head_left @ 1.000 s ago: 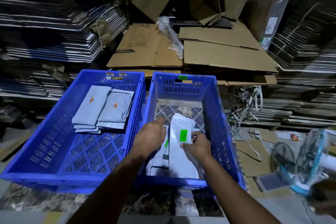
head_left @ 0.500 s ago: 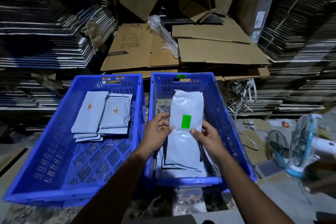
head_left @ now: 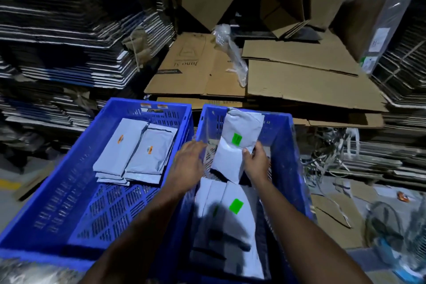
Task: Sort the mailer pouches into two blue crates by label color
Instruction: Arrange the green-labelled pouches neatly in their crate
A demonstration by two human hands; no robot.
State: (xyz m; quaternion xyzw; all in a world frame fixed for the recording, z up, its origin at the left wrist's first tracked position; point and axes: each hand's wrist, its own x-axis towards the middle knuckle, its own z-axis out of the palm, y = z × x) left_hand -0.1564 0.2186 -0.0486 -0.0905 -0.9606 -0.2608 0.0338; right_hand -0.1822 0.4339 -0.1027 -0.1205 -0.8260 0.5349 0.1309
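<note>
Two blue crates stand side by side. The left crate [head_left: 69, 193] holds grey mailer pouches with orange labels [head_left: 136, 152]. The right crate [head_left: 288, 157] holds white pouches, the top one [head_left: 230, 212] with a green label. My right hand [head_left: 257, 162] grips the lower right edge of a white pouch with a green label [head_left: 232, 147], held tilted toward the crate's far wall. My left hand [head_left: 187, 163] hovers beside that pouch with relaxed fingers, off it.
Flattened cardboard sheets [head_left: 299, 80] lie stacked behind the crates, with a plastic wrap roll [head_left: 230, 53] on them. Tall stacks of folded cartons [head_left: 69, 41] fill left and right. A small fan [head_left: 389, 237] lies on the floor at right.
The green-label pouch has moved to the far end of the right crate. My left hand has let go of it; only my right hand keeps hold.
</note>
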